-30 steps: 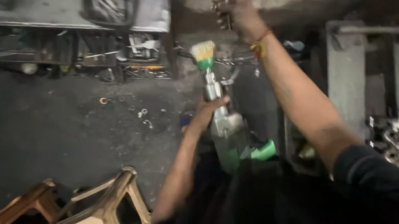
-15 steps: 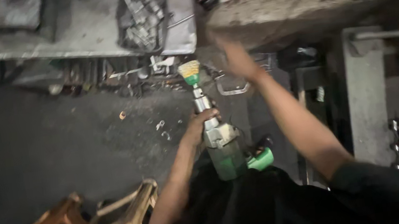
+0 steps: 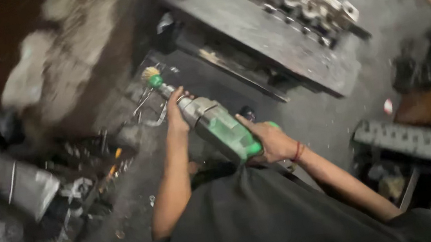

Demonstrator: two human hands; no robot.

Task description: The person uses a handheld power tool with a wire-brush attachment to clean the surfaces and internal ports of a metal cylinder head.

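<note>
I hold a green and silver power drill (image 3: 220, 127) in both hands, pointing up and to the left. A small brass wire brush (image 3: 150, 74) sits at its tip. My left hand (image 3: 175, 115) wraps the metal neck just behind the chuck. My right hand (image 3: 271, 141), with a red thread at the wrist, is closed on the green rear body. My dark shirt fills the bottom of the view. The picture is motion-blurred.
A dark metal workbench (image 3: 247, 25) runs across the top, with a heap of pale metal parts (image 3: 313, 5) on it. Scrap metal and tools (image 3: 81, 175) litter the floor at left. A grey metal frame (image 3: 418, 142) stands at right.
My right hand came down from the high ledge and took hold of the drill's rear. The view swung round sharply, so the stools left the picture.
</note>
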